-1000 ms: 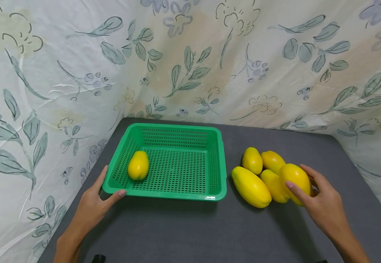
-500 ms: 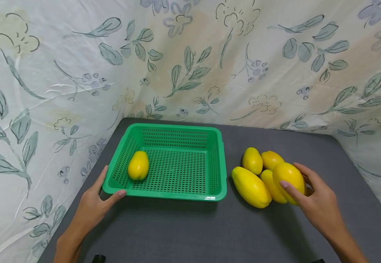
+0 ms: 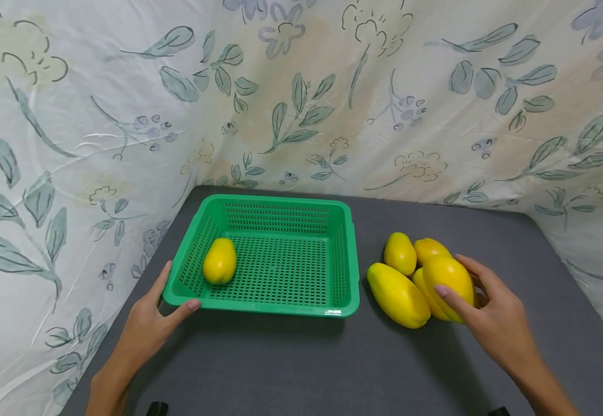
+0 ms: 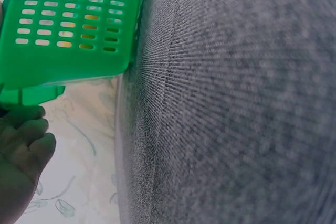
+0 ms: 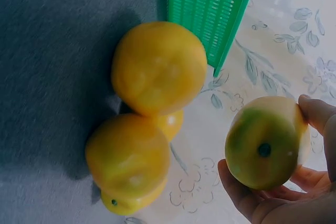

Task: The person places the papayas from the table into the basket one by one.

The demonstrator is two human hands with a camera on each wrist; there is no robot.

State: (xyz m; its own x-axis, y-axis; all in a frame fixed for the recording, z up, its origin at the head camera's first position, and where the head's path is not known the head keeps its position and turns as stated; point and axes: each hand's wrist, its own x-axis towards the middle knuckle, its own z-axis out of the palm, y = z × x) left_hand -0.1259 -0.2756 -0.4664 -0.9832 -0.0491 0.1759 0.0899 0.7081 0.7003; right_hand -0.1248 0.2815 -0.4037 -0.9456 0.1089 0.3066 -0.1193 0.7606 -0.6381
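Observation:
My left hand grips the front left corner of a green plastic basket, thumb on the front rim and fingers at the left side. One yellow mango lies inside it, on the left. In my right hand is another mango, pinched between thumb and fingers, raised off the table and overlapping the pile in the head view. The right wrist view shows the held mango's greenish stem end. Several more mangoes lie together right of the basket.
A dark grey cloth covers the table. Cream fabric printed with flowers and leaves hangs behind and on the left, close to the table's edges. Small black objects show at the bottom edge of the head view.
My right hand has moved slowly left with the mango, over the other mangoes. My left hand and the basket have stayed in place.

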